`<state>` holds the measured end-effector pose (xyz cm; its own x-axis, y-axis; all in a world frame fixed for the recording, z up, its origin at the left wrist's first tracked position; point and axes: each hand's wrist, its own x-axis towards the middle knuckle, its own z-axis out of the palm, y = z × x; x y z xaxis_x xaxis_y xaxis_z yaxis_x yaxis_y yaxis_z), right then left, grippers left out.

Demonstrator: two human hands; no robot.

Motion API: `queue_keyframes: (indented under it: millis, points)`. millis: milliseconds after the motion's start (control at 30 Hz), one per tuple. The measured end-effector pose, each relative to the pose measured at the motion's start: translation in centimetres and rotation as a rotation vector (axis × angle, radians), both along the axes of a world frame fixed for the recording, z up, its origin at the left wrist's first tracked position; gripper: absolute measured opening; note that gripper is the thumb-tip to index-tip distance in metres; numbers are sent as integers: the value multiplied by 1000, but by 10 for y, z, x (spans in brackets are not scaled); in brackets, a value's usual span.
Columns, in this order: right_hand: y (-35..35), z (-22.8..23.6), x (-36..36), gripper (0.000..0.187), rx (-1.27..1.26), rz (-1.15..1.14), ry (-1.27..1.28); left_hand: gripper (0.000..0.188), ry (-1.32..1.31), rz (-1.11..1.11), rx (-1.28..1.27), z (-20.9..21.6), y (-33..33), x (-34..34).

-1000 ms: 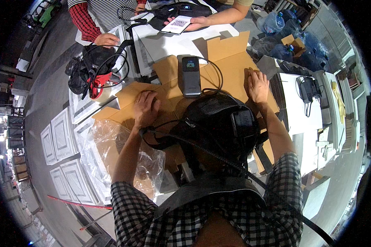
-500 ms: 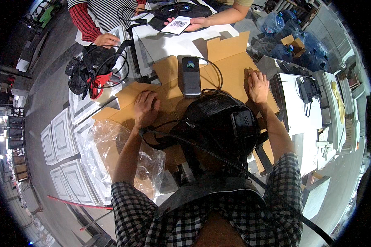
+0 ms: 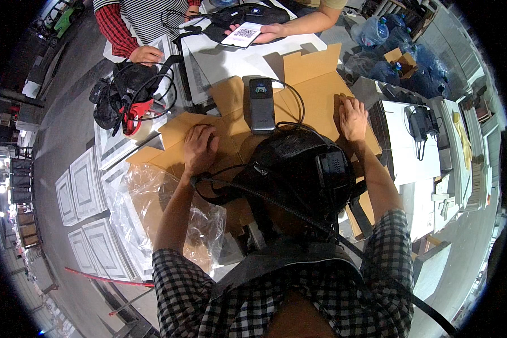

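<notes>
My left hand [image 3: 201, 147] lies on a flattened brown cardboard box [image 3: 312, 96], palm down with loosely bent fingers and nothing in it. Further right, my right hand [image 3: 353, 119] rests on the same cardboard near its right edge, holding nothing. Between the two hands lies a dark grey power bank [image 3: 261, 107] with a small lit screen. From its top end a black cable [image 3: 302, 101] loops down to a black mesh-topped bag [image 3: 293, 163] in front of my body. Straps and cords of this bag pass by my left wrist.
Crumpled clear plastic wrap [image 3: 205, 228] lies by my left forearm. Across the table, a person holds a white phone [image 3: 244, 35]; another stands beside a black-and-red harness [image 3: 132, 101]. White panels [image 3: 87, 183] lie at left. A black adapter [image 3: 421, 121] sits on a white stack at right.
The small picture on the power bank's screen looks different. The other person's phone has shifted very slightly. Both my hands stay where they were.
</notes>
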<state>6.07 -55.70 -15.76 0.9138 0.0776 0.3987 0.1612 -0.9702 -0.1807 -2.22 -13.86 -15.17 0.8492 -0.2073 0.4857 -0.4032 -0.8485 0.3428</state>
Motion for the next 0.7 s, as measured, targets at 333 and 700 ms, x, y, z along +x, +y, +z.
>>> queue_keyframes:
  millis: [333,700]
  points:
    - [0,1,0,27,-5,-17,24,26,-11,11,22,4,-3,-1]
    - [1,1,-1,27,-7,-21,7,25,-19,18,4,-1,-1,1]
